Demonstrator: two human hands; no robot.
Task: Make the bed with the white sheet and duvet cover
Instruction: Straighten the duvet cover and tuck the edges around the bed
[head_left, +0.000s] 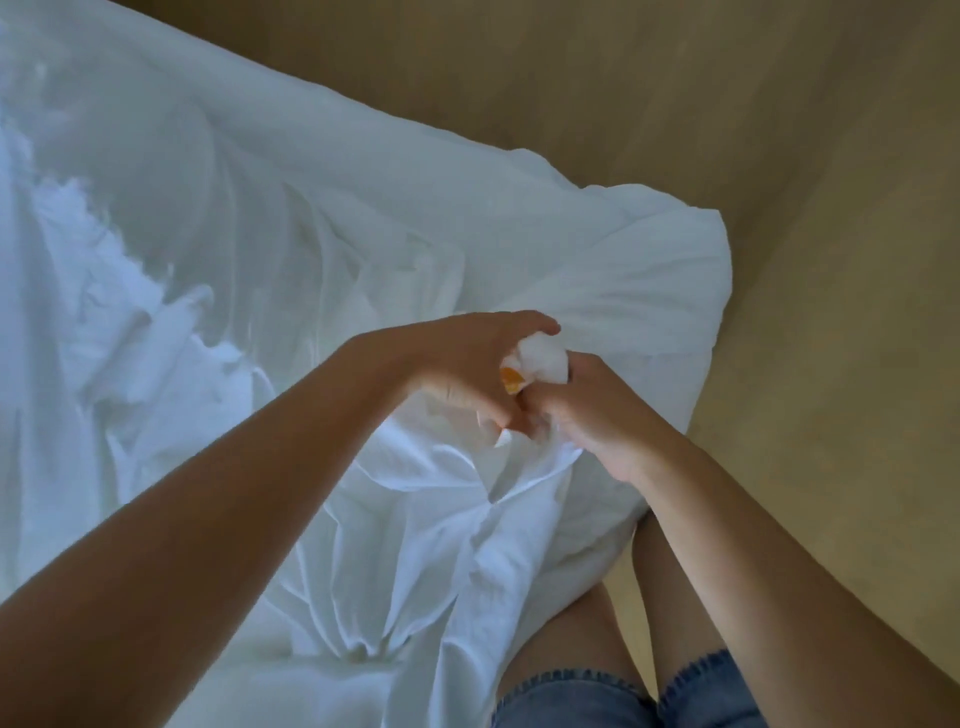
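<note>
- Far left of the bunch: rumpled white sheet, creased and spread flat. The bed beneath it is hidden. Where sheet ends and cover begins, cannot tell.
- Left hand: forearm slants in from the lower left, knuckles up. Fingers are curled tight on the bunch's left side, thumb laid over its top.
- The bunch: a wad of white cloth, likely one corner of the cover, squeezed between both hands. A small orange bit shows on its left edge; tag, tie or clip, cannot tell.
- Right hand: forearm comes up from the lower right, back of the hand to the camera. Fingers are curled round the bunch from below and right, touching the left hand's fingers.
- Duvet cover: the puffed bulk lies above and right of the bunch, its length running away to the upper left.
- Judgement: both hands are equally near. Any tug on the corner would go towards the person, against that bulk.
- Right of the bunch: tan floor. Below it, denim shorts.
</note>
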